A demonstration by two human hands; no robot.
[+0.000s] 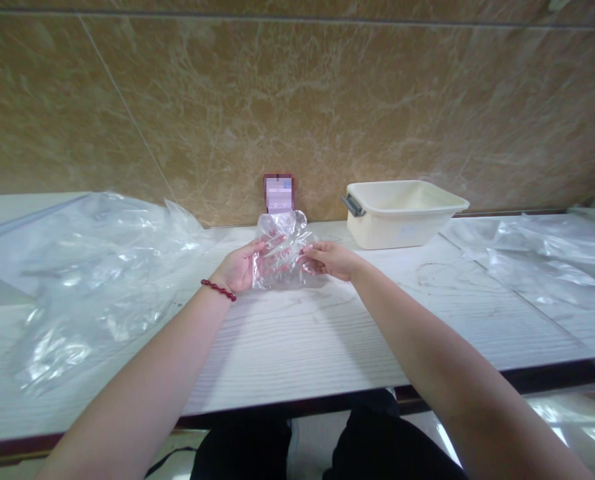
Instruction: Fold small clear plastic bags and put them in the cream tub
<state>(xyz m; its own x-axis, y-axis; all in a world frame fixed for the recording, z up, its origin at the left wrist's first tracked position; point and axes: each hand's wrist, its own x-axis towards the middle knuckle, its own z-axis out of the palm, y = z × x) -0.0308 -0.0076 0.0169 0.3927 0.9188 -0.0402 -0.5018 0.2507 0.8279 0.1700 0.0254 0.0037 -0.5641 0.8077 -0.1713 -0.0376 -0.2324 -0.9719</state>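
The left hand (240, 267) is gripping the left side of a crinkled clear plastic bag (283, 260), its thumb lying along the edge; the fingers are running behind the film, and glare is blurring their outline, so I can't count them. The right hand (332, 260) is pinching the bag's right edge between thumb and forefinger, its other fingers curling underneath, partly out of sight. The bag is sitting between the hands, in the middle of the pale table (287, 347); I can't tell which end is its mouth.

Just behind it, a small device (279, 193) is leaning upright by the marbled wall (297, 100), its screen showing only coarse blocks and its foot hiding behind the bag. To the right, a cream tub (405, 213) is standing near the wall, its front side covering the floor inside; a grey clip (353, 205) is showing at its left end.

A large heap of clear plastic (117, 260) is spreading over the left of the table, its layers hard to separate. More plastic sheeting (567, 247) is lying at the far right, running out of view. A dark red bracelet (218, 289) is circling the left wrist.
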